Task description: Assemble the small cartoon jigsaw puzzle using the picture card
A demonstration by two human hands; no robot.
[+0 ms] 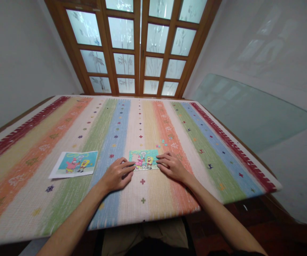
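Observation:
A small jigsaw puzzle (146, 160) lies flat on the tablecloth, its pieces joined into a cartoon picture with a pink starfish and a yellow sponge figure on turquoise. At its left edge rests my left hand (118, 174), fingers bent and slightly apart, fingertips touching the border. My right hand (171, 165) lies at the opposite edge, with fingers spread and their tips on the puzzle's side. Neither hand has lifted anything. Just beyond the right hand are several loose puzzle pieces (164, 142), mostly turquoise. Whether a piece sits under the fingertips is hidden.
A printed reference picture (75, 164) with the same cartoon lies left of my left hand. The striped tablecloth (102, 199) covers a wide table. Behind it stand wooden glass-paned doors (137, 53). A pale glass panel (257, 110) is by the right wall.

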